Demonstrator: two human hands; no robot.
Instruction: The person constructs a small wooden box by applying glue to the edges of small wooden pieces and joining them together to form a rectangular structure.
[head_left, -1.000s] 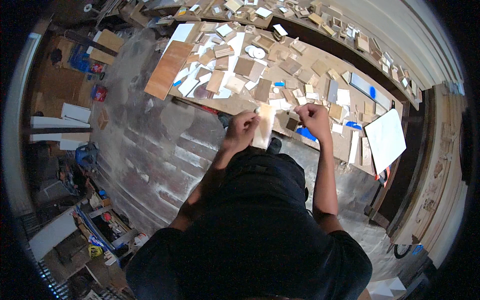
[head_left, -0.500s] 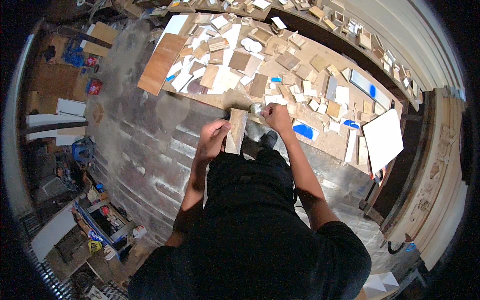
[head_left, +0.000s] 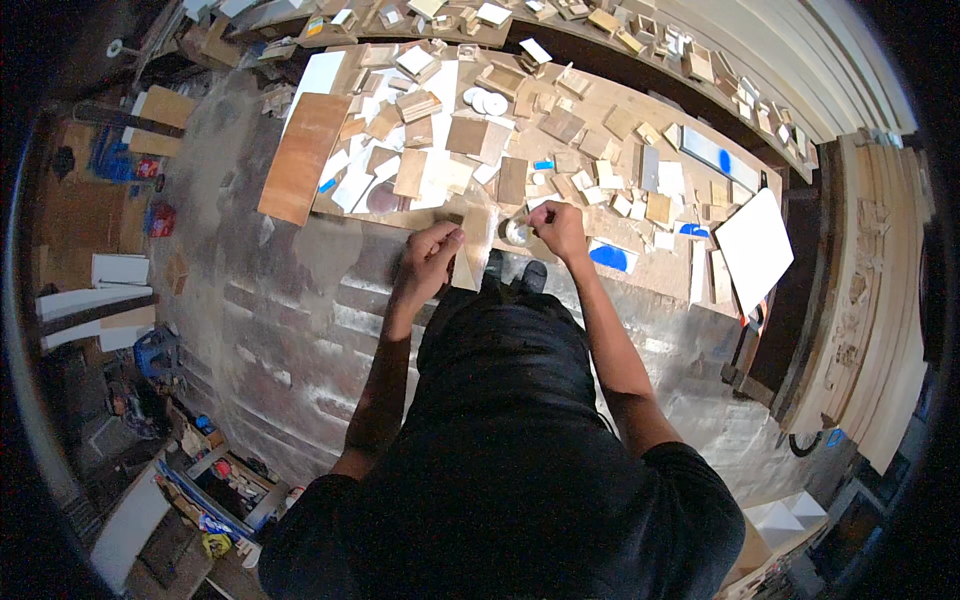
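My left hand (head_left: 430, 260) grips a narrow wooden board (head_left: 478, 250) by its left edge, with the thumb on top. The board is held in front of my body at the table's near edge, its pale face upward. Just right of it, a small round container (head_left: 516, 232) with a whitish look stands at the table edge. My right hand (head_left: 558, 228) is closed in a pinch beside this container, fingertips at its rim. Whatever the fingers pinch is too small to make out.
The worktable (head_left: 375, 228) bears many scattered wood offcuts, white pieces and small boxes. A reddish-brown board (head_left: 305, 158) lies at its left end, and a white panel (head_left: 755, 250) sticks out at the right. Long planks (head_left: 860, 300) stand along the right side.
The whole view has shifted a little. The board in my left hand has tilted and shows a wider, smoother face. My right hand is still at the round container.
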